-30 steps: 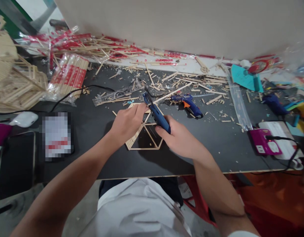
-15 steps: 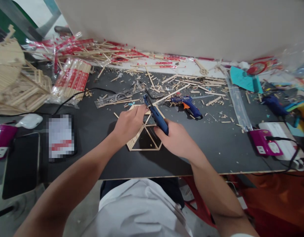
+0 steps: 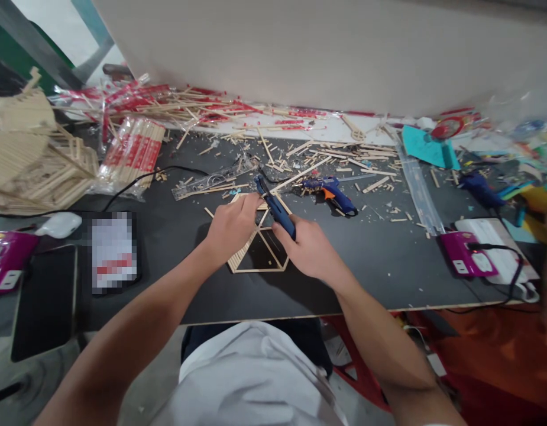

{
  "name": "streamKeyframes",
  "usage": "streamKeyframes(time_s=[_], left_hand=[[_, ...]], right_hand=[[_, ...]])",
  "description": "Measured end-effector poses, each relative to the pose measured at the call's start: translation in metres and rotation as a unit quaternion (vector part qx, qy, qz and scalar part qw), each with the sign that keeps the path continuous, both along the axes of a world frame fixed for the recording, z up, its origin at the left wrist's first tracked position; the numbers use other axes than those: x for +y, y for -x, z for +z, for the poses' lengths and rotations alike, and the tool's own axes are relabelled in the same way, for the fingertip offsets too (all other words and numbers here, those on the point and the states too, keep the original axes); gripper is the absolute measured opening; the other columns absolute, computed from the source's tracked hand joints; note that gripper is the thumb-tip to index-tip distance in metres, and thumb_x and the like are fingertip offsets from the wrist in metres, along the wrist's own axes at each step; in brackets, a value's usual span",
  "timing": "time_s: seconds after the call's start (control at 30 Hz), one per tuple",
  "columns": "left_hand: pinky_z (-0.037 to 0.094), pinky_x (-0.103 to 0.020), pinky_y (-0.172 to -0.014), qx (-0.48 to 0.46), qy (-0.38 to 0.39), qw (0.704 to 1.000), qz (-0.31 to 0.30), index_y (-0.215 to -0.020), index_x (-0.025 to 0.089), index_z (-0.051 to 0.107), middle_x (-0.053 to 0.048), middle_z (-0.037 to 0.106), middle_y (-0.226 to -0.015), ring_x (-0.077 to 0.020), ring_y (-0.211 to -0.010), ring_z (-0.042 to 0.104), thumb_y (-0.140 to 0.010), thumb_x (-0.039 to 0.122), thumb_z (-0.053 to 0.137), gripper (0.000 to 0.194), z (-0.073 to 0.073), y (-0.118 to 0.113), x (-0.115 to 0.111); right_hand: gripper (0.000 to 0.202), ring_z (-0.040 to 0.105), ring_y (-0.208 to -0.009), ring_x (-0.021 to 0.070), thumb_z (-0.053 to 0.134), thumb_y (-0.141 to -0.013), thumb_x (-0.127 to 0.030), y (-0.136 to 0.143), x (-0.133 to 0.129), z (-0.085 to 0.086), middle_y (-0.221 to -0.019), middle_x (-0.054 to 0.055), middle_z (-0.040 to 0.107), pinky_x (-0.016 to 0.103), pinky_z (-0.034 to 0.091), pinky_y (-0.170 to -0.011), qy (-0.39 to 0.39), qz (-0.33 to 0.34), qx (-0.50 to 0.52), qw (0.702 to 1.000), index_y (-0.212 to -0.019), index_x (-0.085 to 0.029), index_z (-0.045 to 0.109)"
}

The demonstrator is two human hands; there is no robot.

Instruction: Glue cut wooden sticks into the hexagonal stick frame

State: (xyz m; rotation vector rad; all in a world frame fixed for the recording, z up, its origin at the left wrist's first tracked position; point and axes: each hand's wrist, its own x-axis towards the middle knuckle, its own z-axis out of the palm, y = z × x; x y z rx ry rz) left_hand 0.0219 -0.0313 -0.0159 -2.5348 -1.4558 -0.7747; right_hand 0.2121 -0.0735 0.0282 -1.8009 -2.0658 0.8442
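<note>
My right hand (image 3: 309, 244) is wrapped round a blue-handled cutting tool (image 3: 280, 214), whose head points up and left. Beside that head, the fingers of my left hand (image 3: 233, 228) are pressed together; what they pinch is too small to make out. Beneath both hands a wooden stick frame (image 3: 259, 271) lies on the dark table, with spokes meeting near its middle and one section on the left filled with sticks. My hands cover part of its upper side.
A blue glue gun (image 3: 339, 198) lies right of the frame. Behind are loose sticks (image 3: 371, 151) and wrapped chopsticks (image 3: 135, 151). A stick structure (image 3: 29, 163) and phone (image 3: 45, 302) are left; a purple power strip (image 3: 466, 254) is right.
The camera view has shifted slightly. The blue tool and my right hand have moved a little left and down, with the tool's head still by my left fingertips.
</note>
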Motion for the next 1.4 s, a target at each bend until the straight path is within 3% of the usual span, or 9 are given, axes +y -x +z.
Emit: streamKeyframes(time_s=[0.27, 0.53, 0.77, 0.93, 1.03, 1.13, 1.23, 1.33, 1.4], left_hand=[[0.048, -0.027, -0.057, 0.039, 0.078, 0.995, 0.045, -0.109, 0.015, 0.067, -0.011, 0.078, -0.091, -0.023, -0.081, 0.077, -0.103, 0.013, 0.042, 0.026, 0.005, -0.003, 0.0], [0.05, -0.028, -0.062, 0.072, 0.124, 0.987, 0.076, -0.113, 0.015, 0.066, -0.012, 0.079, -0.098, -0.0243, -0.084, 0.077, -0.1, 0.01, 0.047, 0.024, 0.016, 0.003, -0.002], [0.042, -0.026, -0.06, -0.004, 0.094, 0.988, 0.12, -0.106, 0.017, 0.067, -0.01, 0.079, -0.092, -0.0215, -0.079, 0.075, -0.102, 0.015, 0.044, 0.023, 0.026, 0.016, 0.007], [0.038, -0.027, -0.059, -0.043, 0.032, 0.985, 0.164, -0.105, 0.019, 0.067, -0.009, 0.078, -0.089, -0.0197, -0.073, 0.071, -0.107, 0.026, 0.039, 0.029, 0.027, 0.029, 0.016], [0.04, -0.026, -0.063, -0.071, 0.031, 0.988, 0.131, -0.105, 0.02, 0.066, -0.007, 0.078, -0.091, -0.0177, -0.077, 0.07, -0.108, 0.027, 0.038, 0.029, 0.023, 0.034, 0.021], [0.043, -0.026, -0.067, -0.08, 0.058, 0.99, 0.1, -0.109, 0.019, 0.066, -0.006, 0.078, -0.095, -0.0179, -0.082, 0.071, -0.108, 0.026, 0.039, 0.028, 0.017, 0.035, 0.025], [0.046, -0.027, -0.07, -0.077, 0.079, 0.99, 0.09, -0.112, 0.018, 0.069, -0.008, 0.077, -0.102, -0.0197, -0.088, 0.07, -0.108, 0.027, 0.042, 0.028, 0.013, 0.035, 0.027], [0.048, -0.027, -0.072, -0.087, 0.083, 0.99, 0.08, -0.111, 0.019, 0.073, -0.008, 0.074, -0.11, -0.0198, -0.093, 0.069, -0.107, 0.026, 0.047, 0.026, 0.012, 0.035, 0.027], [0.049, -0.026, -0.072, -0.102, 0.083, 0.988, 0.078, -0.108, 0.021, 0.075, -0.008, 0.072, -0.111, -0.0189, -0.092, 0.068, -0.105, 0.026, 0.051, 0.025, 0.013, 0.035, 0.028]], right_hand=[[0.034, 0.057, -0.067, 0.0191, 0.045, -0.102, -0.046, 0.005, 0.005, -0.006, -0.073, 0.006, 0.065, 0.031, 0.032, -0.064, 0.005, -0.002, -0.022, 1.0, -0.08, -0.022, 0.051], [0.042, 0.058, -0.063, 0.0197, 0.042, -0.104, -0.05, 0.011, 0.011, 0.004, -0.068, 0.007, 0.065, 0.03, 0.032, -0.059, 0.029, 0.014, -0.038, 0.999, -0.081, -0.02, 0.061], [0.048, 0.066, -0.073, 0.0243, 0.041, -0.103, -0.056, 0.028, 0.028, 0.003, -0.082, 0.014, 0.073, 0.03, 0.032, -0.06, 0.019, 0.041, -0.068, 0.997, -0.085, -0.019, 0.068], [0.046, 0.061, -0.066, 0.0231, 0.042, -0.102, -0.055, 0.011, 0.011, 0.014, -0.07, 0.009, 0.067, 0.031, 0.031, -0.059, 0.026, 0.022, -0.066, 0.997, -0.079, -0.021, 0.062], [0.04, 0.063, -0.067, 0.0235, 0.043, -0.103, -0.052, -0.011, -0.011, 0.023, -0.071, 0.008, 0.068, 0.031, 0.032, -0.061, 0.023, -0.016, -0.096, 0.995, -0.083, -0.022, 0.061], [0.038, 0.068, -0.078, 0.0273, 0.043, -0.103, -0.049, -0.04, -0.03, 0.02, -0.082, 0.012, 0.072, 0.033, 0.036, -0.067, -0.006, -0.086, -0.154, 0.984, -0.098, -0.019, 0.065], [0.042, 0.069, -0.093, 0.0334, 0.045, -0.103, -0.046, -0.074, -0.041, 0.002, -0.104, 0.02, 0.073, 0.037, 0.04, -0.074, -0.065, -0.19, -0.246, 0.948, -0.116, -0.012, 0.065], [0.055, 0.065, -0.102, 0.0409, 0.047, -0.101, -0.047, -0.105, -0.047, -0.021, -0.11, 0.031, 0.068, 0.042, 0.041, -0.08, -0.104, -0.275, -0.339, 0.894, -0.124, 0.001, 0.061], [0.061, 0.062, -0.104, 0.0441, 0.046, -0.101, -0.05, -0.12, -0.05, -0.034, -0.112, 0.034, 0.065, 0.045, 0.041, -0.08, -0.116, -0.314, -0.359, 0.871, -0.126, 0.004, 0.059]])
